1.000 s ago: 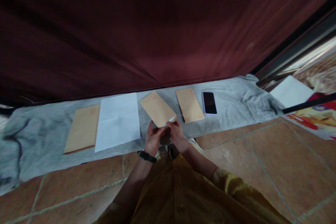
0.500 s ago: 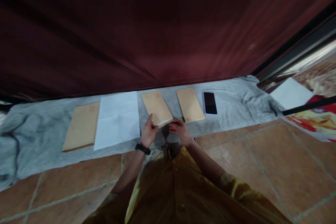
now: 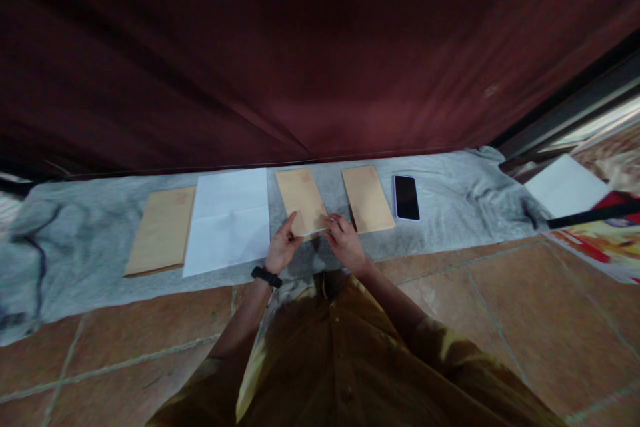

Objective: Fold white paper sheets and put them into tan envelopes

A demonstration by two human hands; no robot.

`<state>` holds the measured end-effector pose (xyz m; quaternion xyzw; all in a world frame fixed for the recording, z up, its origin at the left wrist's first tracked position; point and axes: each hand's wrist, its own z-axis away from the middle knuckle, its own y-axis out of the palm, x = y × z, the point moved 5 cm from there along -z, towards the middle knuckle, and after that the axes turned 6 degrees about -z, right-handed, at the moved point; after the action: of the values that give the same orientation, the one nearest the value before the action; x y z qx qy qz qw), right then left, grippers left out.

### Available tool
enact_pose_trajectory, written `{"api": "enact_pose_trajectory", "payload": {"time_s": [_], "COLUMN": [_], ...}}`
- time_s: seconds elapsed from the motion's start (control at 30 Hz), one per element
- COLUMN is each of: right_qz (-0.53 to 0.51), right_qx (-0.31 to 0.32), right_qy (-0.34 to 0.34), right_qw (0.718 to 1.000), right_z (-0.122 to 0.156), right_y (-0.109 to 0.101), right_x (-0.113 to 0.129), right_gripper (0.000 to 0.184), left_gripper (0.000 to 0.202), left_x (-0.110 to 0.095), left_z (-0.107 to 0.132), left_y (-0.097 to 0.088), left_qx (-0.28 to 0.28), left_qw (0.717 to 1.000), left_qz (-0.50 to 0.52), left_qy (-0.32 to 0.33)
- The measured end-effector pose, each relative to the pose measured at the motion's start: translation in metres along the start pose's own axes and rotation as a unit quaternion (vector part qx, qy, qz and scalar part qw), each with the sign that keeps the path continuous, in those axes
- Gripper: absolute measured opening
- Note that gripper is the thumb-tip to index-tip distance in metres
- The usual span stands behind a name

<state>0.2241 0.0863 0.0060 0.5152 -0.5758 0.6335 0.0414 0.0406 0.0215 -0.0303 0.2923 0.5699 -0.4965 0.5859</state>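
A brown paper envelope (image 3: 301, 197) is tilted up at its near end between my two hands. White paper shows as a thin strip at its near opening. My left hand (image 3: 283, 244) grips the lower left corner, thumb on top, with a black band on the wrist. On the lower right corner, my right hand (image 3: 345, 242) is closed, fingers bent over the edge. Just right of it lies a second brown envelope (image 3: 369, 200). To the left are a creased white sheet (image 3: 230, 220) and another brown envelope (image 3: 163, 230).
A dark phone (image 3: 407, 197) lies right of the envelopes on the grey cloth (image 3: 460, 197). Behind rises a dark red curtain (image 3: 320, 60). A dark bar (image 3: 595, 213) and a colourful printed sheet (image 3: 600, 247) are at far right. Tiled floor (image 3: 150, 333) runs in front.
My right hand has moved up onto the envelope's lower right corner and now grips it. My left hand keeps its hold. The whole view has shifted slightly.
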Motion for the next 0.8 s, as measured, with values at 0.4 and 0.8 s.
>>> {"api": "enact_pose_trajectory", "payload": {"time_s": [0.4,0.8], "right_qz": [0.020,0.064], "right_qx": [0.007,0.060], "right_qy": [-0.045,-0.048], "right_qw": [0.999,0.995], "right_z": [0.003,0.002], "right_y": [-0.004,0.002], "right_x": [0.000,-0.013], "right_gripper": [0.039,0.036], "left_gripper": [0.103,0.067], "left_x": [-0.022,-0.024], "left_z": [0.013,0.009], "left_y": [-0.002,-0.001], "left_qx": [0.095,0.003], "left_qw": [0.989,0.970], "left_qz": [0.111,-0.244], "left_qy": [-0.038,0.012]}}
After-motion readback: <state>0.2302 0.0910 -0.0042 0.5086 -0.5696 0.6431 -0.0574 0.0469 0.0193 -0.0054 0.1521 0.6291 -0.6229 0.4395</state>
